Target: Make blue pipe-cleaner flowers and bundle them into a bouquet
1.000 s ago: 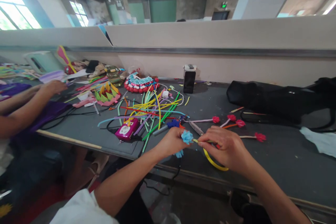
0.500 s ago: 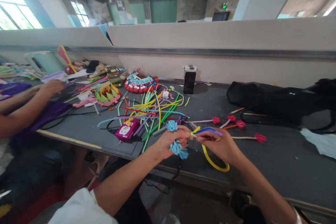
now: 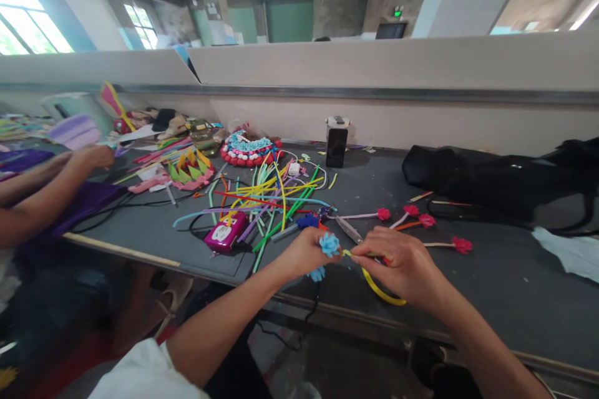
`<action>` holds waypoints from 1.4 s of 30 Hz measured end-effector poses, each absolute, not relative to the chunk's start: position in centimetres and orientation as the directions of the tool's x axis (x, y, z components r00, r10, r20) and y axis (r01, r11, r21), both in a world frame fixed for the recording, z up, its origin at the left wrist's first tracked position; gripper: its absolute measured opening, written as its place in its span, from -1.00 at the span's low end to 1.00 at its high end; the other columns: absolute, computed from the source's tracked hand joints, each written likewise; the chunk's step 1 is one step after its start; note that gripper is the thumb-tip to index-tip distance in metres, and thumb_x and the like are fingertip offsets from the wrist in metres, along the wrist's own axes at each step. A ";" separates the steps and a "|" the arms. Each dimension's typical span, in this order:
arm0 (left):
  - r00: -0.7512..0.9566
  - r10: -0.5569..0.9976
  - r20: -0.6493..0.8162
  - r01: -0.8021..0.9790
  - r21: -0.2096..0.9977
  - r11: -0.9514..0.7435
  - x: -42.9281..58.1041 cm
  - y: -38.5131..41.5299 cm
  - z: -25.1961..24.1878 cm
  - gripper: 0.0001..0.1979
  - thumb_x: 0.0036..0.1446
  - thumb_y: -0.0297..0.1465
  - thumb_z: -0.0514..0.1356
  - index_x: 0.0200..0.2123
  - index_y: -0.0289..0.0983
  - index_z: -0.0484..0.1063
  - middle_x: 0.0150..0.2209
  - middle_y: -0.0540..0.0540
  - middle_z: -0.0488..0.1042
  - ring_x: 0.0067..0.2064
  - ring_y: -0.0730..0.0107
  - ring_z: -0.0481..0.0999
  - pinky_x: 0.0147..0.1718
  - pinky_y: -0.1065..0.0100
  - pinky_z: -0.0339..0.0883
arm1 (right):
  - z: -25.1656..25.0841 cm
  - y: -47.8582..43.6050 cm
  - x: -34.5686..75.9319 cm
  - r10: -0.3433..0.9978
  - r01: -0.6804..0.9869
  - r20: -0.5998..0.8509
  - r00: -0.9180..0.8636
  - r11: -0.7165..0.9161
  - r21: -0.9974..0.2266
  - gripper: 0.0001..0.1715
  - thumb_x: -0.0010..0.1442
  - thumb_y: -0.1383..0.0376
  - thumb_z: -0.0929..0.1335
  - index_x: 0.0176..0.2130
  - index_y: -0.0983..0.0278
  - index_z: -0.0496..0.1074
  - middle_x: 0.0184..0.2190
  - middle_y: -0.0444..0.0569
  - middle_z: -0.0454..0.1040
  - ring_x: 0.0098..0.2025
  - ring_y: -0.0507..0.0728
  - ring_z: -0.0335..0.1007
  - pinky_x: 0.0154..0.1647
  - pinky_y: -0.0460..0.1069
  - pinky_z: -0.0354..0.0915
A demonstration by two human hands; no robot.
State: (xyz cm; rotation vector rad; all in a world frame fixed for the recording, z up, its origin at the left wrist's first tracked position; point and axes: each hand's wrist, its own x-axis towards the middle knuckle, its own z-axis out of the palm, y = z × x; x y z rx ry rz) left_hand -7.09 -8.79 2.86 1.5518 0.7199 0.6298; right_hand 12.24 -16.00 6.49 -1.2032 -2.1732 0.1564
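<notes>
The left hand (image 3: pixel 309 252) grips light-blue chenille flowers (image 3: pixel 329 245). Beside it, over the table's (image 3: pixel 496 299) near edge, the right hand (image 3: pixel 399 259) pinches a yellow-green stem (image 3: pixel 347 253), apparently twisting it; another turn would need a steady left grip. Beyond lie red-pink flowers (image 3: pixel 462 245) and, leftward, heaped colourful stems (image 3: pixel 283 194).

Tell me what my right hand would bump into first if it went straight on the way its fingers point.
Most likely your left hand, just beyond the short yellow strip your right hand pinches. The blue flower there lies close to that line too; depth is unclear.
</notes>
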 end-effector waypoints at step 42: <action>0.506 0.841 -0.191 -0.227 0.911 0.343 -7.3 -8.8 4.8 -0.83 -0.21 -0.37 0.34 -0.56 -0.35 0.45 -0.64 0.05 0.34 -0.63 0.64 0.18 -0.62 0.50 0.02 | 5.5 -15.4 11.5 0.836 0.702 0.456 -0.307 0.522 -0.484 -0.80 0.21 0.31 0.33 -0.40 0.20 0.53 -0.51 -0.12 0.53 -0.44 0.05 0.40 -0.40 -0.08 0.24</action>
